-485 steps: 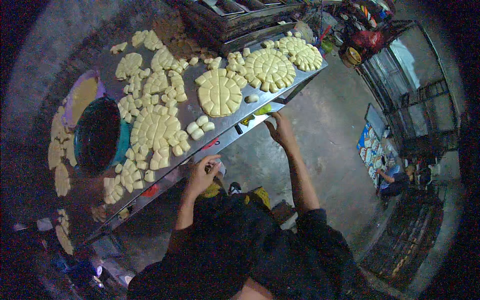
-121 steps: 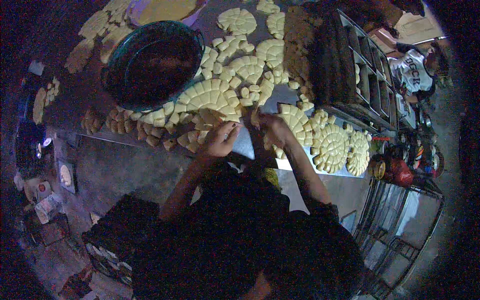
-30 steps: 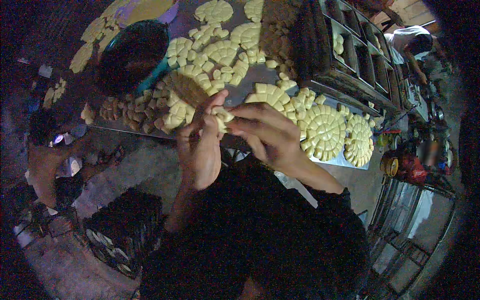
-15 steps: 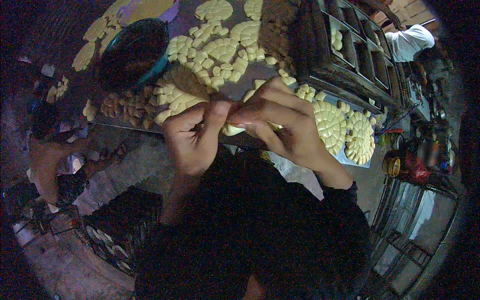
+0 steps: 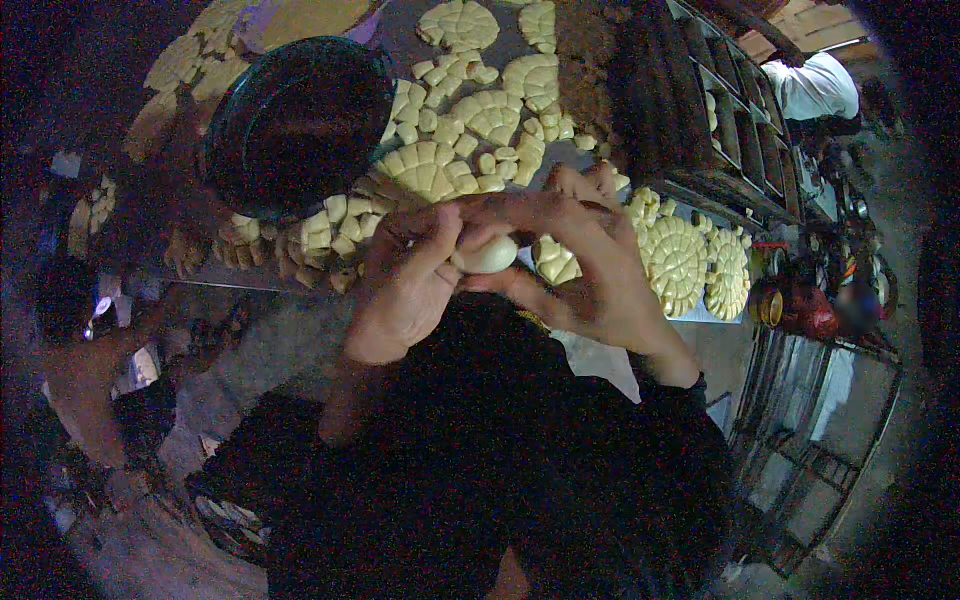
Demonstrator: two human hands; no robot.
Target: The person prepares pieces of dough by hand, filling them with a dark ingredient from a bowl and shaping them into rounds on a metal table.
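Note:
A smooth, pale dough ball sits between my two hands, above the near edge of the table. My left hand grips its left side, the thumb pointing up. My right hand curls over it from the right, with fingers across the top and the thumb underneath. Part of the ball is hidden by the fingers. Just beyond my hands lie cut dough pieces in rounds and loose chunks. To the right, a scored dough round rests near the table's edge.
A large dark basin stands left of the dough, with a purple tray behind it. At the right is a dark metal rack of compartments. A person in white is beyond it; another person's arm shows at the left.
The dough ball shows more plainly now as my fingers have shifted around it. My right hand has opened a little wider over it. The view has turned slightly.

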